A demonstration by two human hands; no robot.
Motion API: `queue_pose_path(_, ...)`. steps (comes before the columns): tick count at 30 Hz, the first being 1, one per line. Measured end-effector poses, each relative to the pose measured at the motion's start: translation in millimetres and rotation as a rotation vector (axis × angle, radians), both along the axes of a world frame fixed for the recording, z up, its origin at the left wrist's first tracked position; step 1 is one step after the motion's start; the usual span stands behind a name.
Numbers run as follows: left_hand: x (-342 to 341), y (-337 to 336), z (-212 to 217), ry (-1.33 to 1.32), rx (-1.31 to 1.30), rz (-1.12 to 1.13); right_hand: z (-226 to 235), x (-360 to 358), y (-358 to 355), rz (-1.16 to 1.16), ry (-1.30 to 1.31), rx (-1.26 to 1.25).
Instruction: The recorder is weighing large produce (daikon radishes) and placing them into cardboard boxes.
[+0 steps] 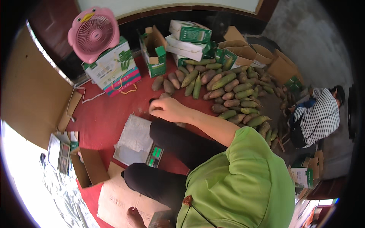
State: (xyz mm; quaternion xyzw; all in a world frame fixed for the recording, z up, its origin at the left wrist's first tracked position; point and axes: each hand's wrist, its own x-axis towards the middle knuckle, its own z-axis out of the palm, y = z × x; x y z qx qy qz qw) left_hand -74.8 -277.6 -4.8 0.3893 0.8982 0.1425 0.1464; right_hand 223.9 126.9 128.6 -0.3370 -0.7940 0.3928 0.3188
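Note:
My right hand (162, 108) is stretched out over the red floor, its fingers bent down and closed. What they hold, if anything, is hidden; a dark spot shows beside them. Just beyond it lies a brownish radish (168, 87), at the near left of a large pile of green and purple-brown radishes (224, 79). Low in the picture, my left hand (135, 217) hangs beside flattened cardboard (114, 201), fingers loosely bent and apart, with nothing seen in them. Between my knees and the hand's reach sits a digital scale (131, 154) with a whitish sheet on its plate and a lit green display.
A pink fan (95, 34) stands on a carton (110, 64) at the far left. Green-and-white cartons (190, 32) are stacked behind the pile. An open brown box (89, 167) and a second scale (59, 152) stand left. A person in a striped shirt (317, 114) sits right.

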Motion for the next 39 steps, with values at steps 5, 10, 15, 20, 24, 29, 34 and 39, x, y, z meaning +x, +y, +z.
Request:
queue_pose_path(5, 11, 39, 13, -0.112, -0.178, -0.078, -93, 71, 12, -0.221, -0.310, 0.002)
queue_pose_path(10, 32, 69, 29, -0.180, -0.031, -0.073, -168, 122, -4, -0.241, -0.660, -0.179)
queue_pose_path(15, 32, 77, 3, -0.368, 0.247, -0.004, -231, 162, -33, -0.200, -0.872, -0.488)
queue_pose_path(20, 52, 98, 32, -0.413, 0.147, 0.068, -282, 189, -53, -0.043, -1.025, -0.587)
queue_pose_path(24, 55, 102, 37, -0.461, 0.192, 0.105, -288, 200, -60, -0.067, -1.021, -0.593)
queue_pose_path(29, 67, 120, 52, -0.430, 0.136, 0.095, -305, 209, -69, -0.145, -0.965, -0.598)
queue_pose_path(34, 66, 124, 47, -0.585, 0.270, 0.113, -334, 215, -77, -0.187, -0.913, -0.635)
queue_pose_path(39, 76, 129, 51, -0.560, 0.254, 0.106, -332, 217, -65, -0.121, -0.925, -0.571)
